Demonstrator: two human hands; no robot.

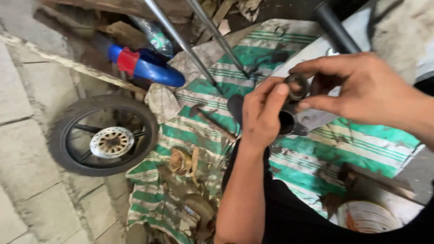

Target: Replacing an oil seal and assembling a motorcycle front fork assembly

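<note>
Fingers (282,90) of left hand (260,115) and right hand (361,88) pinch a metal ring (297,86) above the dark tube (287,121); best kept level, centred over the bore

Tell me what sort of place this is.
Probably an informal motorcycle repair spot: a loose wheel with a brake disc, a blue fender and greasy parts on a striped sheet spread over the ground.

White bucket (367,218) cut off by bottom edge; ring (297,86) blurred.
</note>
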